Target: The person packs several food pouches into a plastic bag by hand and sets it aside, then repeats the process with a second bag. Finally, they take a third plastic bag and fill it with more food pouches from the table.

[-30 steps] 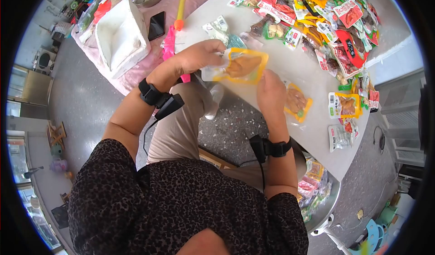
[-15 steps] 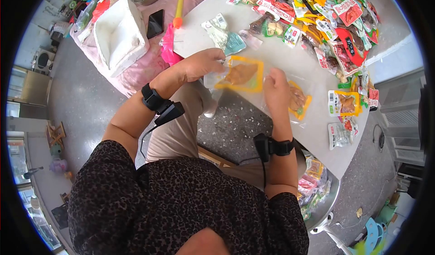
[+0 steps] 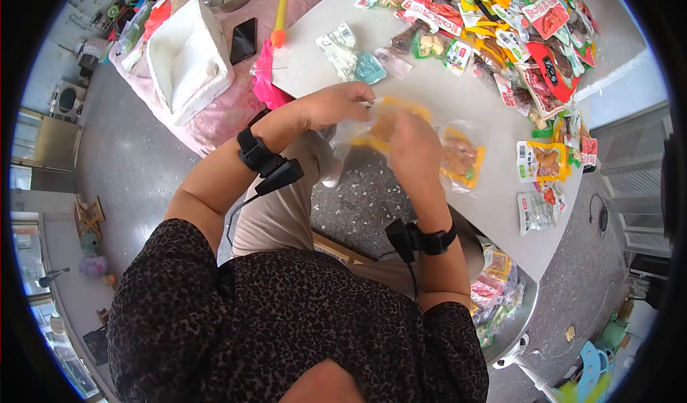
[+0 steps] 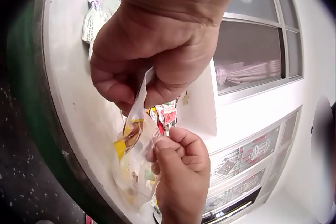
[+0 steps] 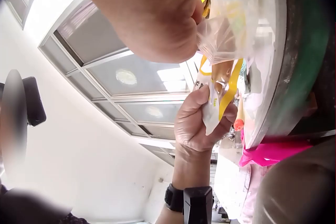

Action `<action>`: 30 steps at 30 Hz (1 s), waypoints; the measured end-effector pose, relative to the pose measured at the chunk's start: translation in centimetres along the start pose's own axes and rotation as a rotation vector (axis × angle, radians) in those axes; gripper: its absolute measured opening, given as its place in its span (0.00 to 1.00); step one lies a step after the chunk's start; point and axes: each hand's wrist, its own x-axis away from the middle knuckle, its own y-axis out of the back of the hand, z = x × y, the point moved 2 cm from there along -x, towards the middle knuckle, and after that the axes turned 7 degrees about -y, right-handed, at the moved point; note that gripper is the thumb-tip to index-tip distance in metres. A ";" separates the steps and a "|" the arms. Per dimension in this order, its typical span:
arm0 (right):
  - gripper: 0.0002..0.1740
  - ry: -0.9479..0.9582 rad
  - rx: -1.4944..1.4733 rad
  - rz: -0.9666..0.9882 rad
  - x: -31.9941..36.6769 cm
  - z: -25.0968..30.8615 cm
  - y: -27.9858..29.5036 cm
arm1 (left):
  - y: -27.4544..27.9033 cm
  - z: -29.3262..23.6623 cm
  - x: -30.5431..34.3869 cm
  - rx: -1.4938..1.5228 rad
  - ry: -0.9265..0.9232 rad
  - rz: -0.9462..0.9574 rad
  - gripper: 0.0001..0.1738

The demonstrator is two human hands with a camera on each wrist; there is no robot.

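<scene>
In the head view, a yellow-edged food packet with brownish contents is held over the table's near edge. My left hand pinches its left end between thumb and fingers. Curled fingers of my right hand overlap the packet's right part. Clear plastic film hangs at the right hand in the right wrist view, crossing the packet. The left wrist view has the right thumb and fingers pinching at the clear edge. Another yellow-edged packet lies on the table beside the right hand.
A large heap of coloured food packets covers the far right of the white table. A white-green packet lies left of it. White foam box and phone rest on pink cloth. A metal basin holds more packets.
The right hand has moved away from the held packet's right edge, then back left over it. The left hand still pinches the packet, which has shifted slightly down and right.
</scene>
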 end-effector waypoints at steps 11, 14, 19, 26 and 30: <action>0.10 0.055 0.031 -0.077 -0.1 -0.3 0.1 | -4.4 1.4 -1.7 0.220 -0.025 -0.298 0.30; 0.06 -0.007 0.011 0.022 -0.3 -0.3 0.3 | -3.7 5.1 -0.9 -0.179 -0.075 -0.268 0.35; 0.05 -0.025 0.004 0.041 -0.3 0.2 0.2 | -5.0 1.1 1.5 -0.207 0.100 -0.198 0.31; 0.08 0.031 0.050 -0.038 -0.1 0.3 -0.1 | -6.5 4.0 -2.5 -0.249 -0.598 -0.266 0.23; 0.08 -0.017 0.053 -0.067 -0.7 -1.0 0.9 | -8.1 3.9 -3.9 0.203 -0.142 -0.278 0.15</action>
